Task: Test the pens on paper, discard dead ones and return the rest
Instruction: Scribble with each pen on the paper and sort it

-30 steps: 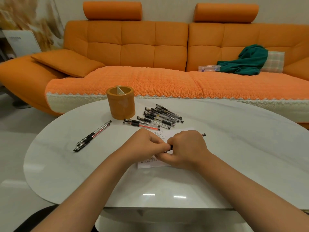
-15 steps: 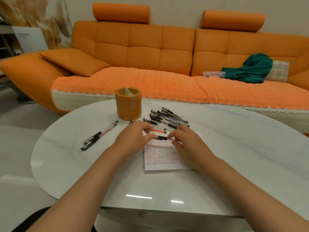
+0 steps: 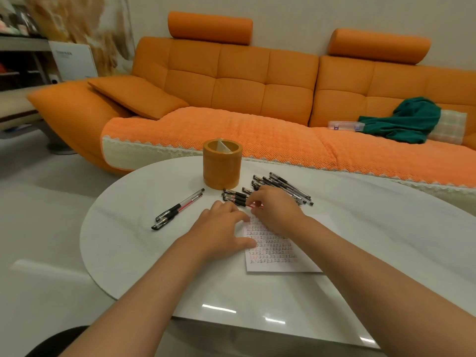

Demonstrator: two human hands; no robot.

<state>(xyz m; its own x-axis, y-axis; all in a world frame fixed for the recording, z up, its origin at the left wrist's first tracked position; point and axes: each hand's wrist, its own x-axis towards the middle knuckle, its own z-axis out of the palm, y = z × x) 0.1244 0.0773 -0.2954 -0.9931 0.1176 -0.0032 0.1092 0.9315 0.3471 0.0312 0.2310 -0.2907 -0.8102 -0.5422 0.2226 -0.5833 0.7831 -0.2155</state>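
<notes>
Paper (image 3: 273,256), covered in rows of test marks, lies flat on the table (image 3: 134,248). Left hand (image 3: 222,229) rests on its left edge, fingers straight and relaxed. Just beyond, right hand (image 3: 277,210) pinches a red pen (image 3: 255,205) at the near edge of the loose pen pile (image 3: 288,185). Risk: released here, it would mix with untested pens, and a nudge could roll the barrels. Two pens (image 3: 177,210) lie apart to the left, with the holder (image 3: 222,164) behind.
</notes>
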